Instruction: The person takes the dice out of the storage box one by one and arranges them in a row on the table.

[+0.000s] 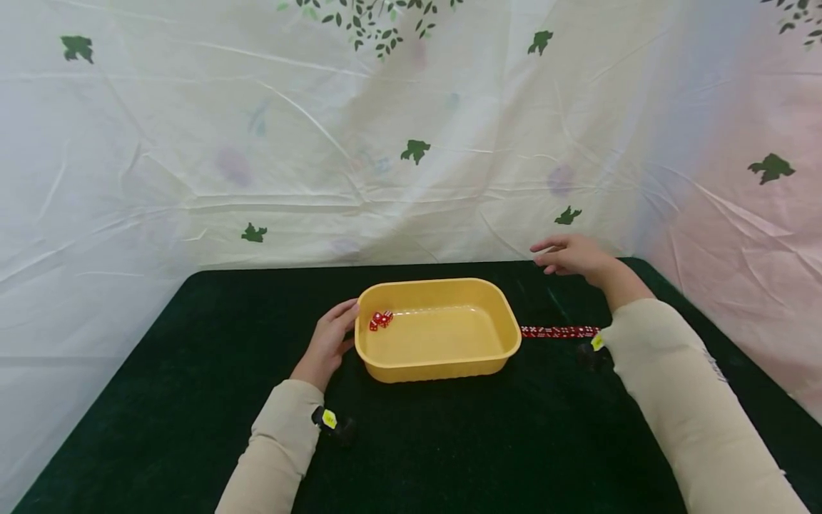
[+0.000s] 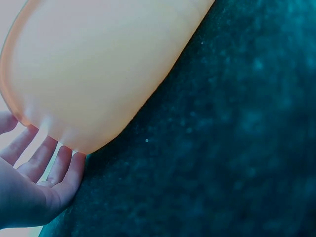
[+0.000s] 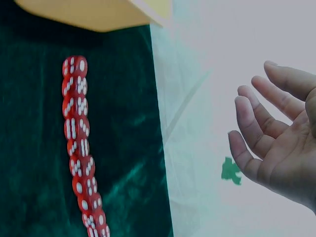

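Note:
A yellow plastic basin (image 1: 443, 368) sits on the dark green cloth, with several red dice (image 1: 380, 320) clustered at its left end. My left hand (image 1: 332, 338) touches the outside of the basin's left end; in the left wrist view its fingertips (image 2: 77, 159) rest against the wall. Raised over the far right of the table, my right hand (image 1: 571, 255) holds nothing, its fingers loosely bent and spread. Below it, a row of red dice with white pips (image 3: 79, 128) runs rightward from the basin, two dice wide. My right sleeve covers the row's far end in the head view.
The dark green cloth (image 1: 475, 442) covers the table. Behind it hangs a pale curtain (image 1: 308, 164) with green leaf prints, close to the table's back edge. A pinkish curtain (image 1: 758, 235) hangs along the right side.

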`<move>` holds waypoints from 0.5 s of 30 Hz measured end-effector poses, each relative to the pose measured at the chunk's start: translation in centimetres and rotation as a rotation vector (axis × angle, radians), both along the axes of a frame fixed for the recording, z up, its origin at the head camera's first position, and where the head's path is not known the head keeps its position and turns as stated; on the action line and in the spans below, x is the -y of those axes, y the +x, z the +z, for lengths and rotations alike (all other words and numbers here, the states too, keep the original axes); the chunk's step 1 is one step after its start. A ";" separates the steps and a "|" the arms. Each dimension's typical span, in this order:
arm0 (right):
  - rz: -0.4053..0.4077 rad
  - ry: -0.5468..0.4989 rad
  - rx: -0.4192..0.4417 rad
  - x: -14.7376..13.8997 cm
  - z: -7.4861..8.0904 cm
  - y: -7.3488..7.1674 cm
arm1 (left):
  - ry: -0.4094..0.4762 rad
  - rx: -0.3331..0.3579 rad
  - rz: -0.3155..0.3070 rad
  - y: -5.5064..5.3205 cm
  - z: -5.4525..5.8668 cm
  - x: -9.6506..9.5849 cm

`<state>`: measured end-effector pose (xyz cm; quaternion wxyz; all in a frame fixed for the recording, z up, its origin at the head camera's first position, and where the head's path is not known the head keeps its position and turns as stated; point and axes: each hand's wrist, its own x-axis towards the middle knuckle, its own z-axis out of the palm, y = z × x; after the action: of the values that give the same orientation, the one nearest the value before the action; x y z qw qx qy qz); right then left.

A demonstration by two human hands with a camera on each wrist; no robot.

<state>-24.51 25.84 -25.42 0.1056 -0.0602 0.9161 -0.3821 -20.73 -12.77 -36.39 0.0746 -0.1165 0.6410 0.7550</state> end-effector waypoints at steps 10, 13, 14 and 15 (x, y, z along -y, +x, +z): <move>-0.005 -0.046 -0.007 3.5 -0.4 -0.7 | -0.009 -0.004 0.012 -0.2 -0.3 0.0; -0.002 -0.079 0.007 4.7 -0.7 -1.0 | -0.008 -0.010 0.011 -0.3 -0.4 0.0; -0.004 -0.088 0.011 5.1 -0.9 -1.1 | -0.006 -0.011 0.009 -0.3 -0.4 0.0; -0.005 -0.100 0.016 5.5 -1.0 -1.2 | -0.003 -0.016 0.003 -0.3 -0.4 0.0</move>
<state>-25.69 20.32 -26.42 0.1089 -0.0602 0.8950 -0.4283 -21.02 -12.80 -36.81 0.0681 -0.1116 0.6426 0.7550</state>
